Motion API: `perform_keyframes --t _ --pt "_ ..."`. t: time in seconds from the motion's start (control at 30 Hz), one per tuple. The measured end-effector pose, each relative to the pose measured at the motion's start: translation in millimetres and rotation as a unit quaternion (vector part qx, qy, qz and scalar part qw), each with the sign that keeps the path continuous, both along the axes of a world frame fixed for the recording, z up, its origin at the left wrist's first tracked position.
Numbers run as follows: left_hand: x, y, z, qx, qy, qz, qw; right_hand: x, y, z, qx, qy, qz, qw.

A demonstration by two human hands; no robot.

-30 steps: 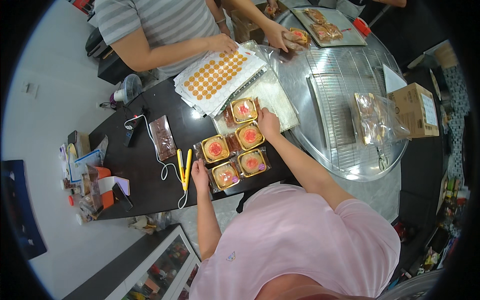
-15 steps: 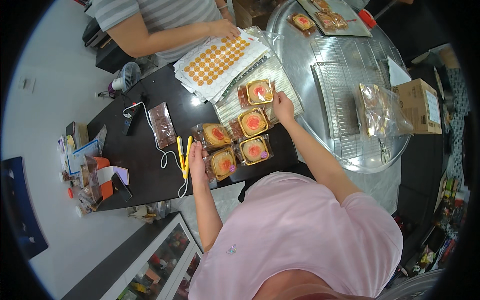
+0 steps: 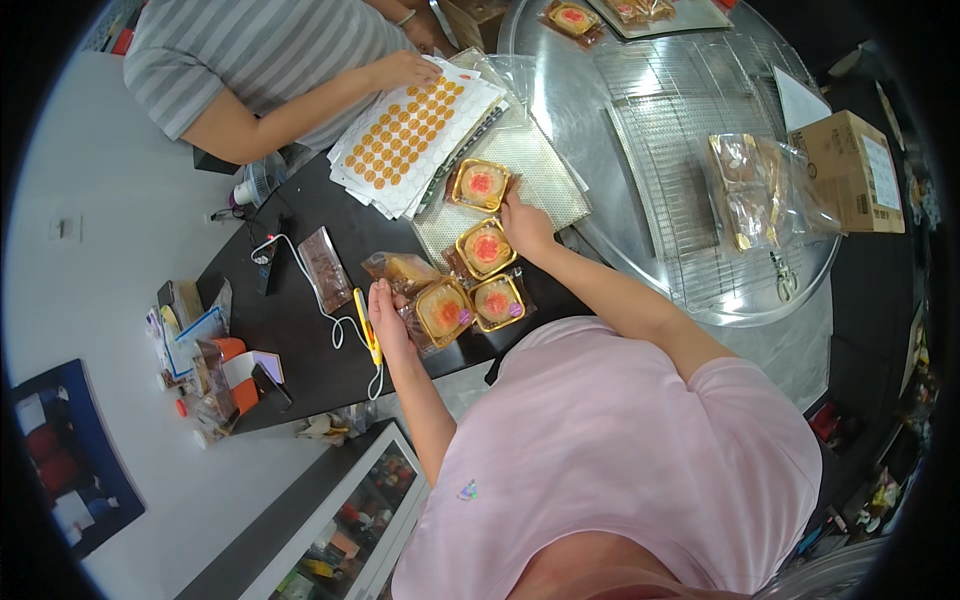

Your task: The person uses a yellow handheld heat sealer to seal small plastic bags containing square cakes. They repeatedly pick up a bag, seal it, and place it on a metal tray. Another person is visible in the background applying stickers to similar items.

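Note:
Several pastries sit in gold trays inside clear bags on the dark table and a mesh mat. My left hand (image 3: 390, 312) is closed on the edge of one bagged pastry (image 3: 404, 271), which is tipped up on its side. Just left of that hand lies a yellow hand-held bag sealer (image 3: 368, 330), partly hidden by it. With curled fingers my right hand (image 3: 527, 226) pinches the bag edge of the farthest bagged pastry (image 3: 480, 185). Between my hands lie another bagged pastry (image 3: 486, 249) and two nearer ones with purple stickers, one at the left (image 3: 441, 312) and one at the right (image 3: 497, 302).
Across the table, another person's hand (image 3: 405, 70) rests on sheets of round orange stickers (image 3: 400, 140). A brown flat packet (image 3: 325, 268) and white cord lie to the left. To the right, a round metal table (image 3: 560, 130) carries wire racks, bagged goods and a carton (image 3: 850, 170).
The left bagged pastry has gone from lying face up to tipped on its side in my left hand. The whole view has shifted. My right hand stays by the farthest pastry.

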State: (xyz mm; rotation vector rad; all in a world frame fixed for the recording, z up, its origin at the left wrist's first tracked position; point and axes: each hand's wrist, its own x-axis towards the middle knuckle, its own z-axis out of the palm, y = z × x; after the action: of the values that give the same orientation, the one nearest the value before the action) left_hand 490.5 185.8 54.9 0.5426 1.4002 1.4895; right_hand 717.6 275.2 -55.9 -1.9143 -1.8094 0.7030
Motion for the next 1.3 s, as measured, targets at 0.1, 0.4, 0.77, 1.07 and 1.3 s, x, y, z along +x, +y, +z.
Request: perform_keyframes --t 0.1,0.4,0.77,1.07,1.3 --pt "8 -4 0 -0.03 0.009 0.014 0.999 5 -10 2 0.015 0.035 0.014 0.999" --pt "9 -7 -2 -0.079 0.041 -0.004 0.996 -2 0 -4 -0.005 0.004 0.014 1.0" --pt "1 0 -22 -0.059 0.011 -0.014 0.998 -7 0 -1 0.008 0.009 -0.02 1.0" --pt "6 29 -26 -0.016 -0.025 -0.059 0.998 -11 5 -11 0.036 0.031 0.001 0.999" --pt "6 31 -16 -0.056 -0.011 -0.089 0.994 40 23 43 0.07 0.215 -0.061 0.972"
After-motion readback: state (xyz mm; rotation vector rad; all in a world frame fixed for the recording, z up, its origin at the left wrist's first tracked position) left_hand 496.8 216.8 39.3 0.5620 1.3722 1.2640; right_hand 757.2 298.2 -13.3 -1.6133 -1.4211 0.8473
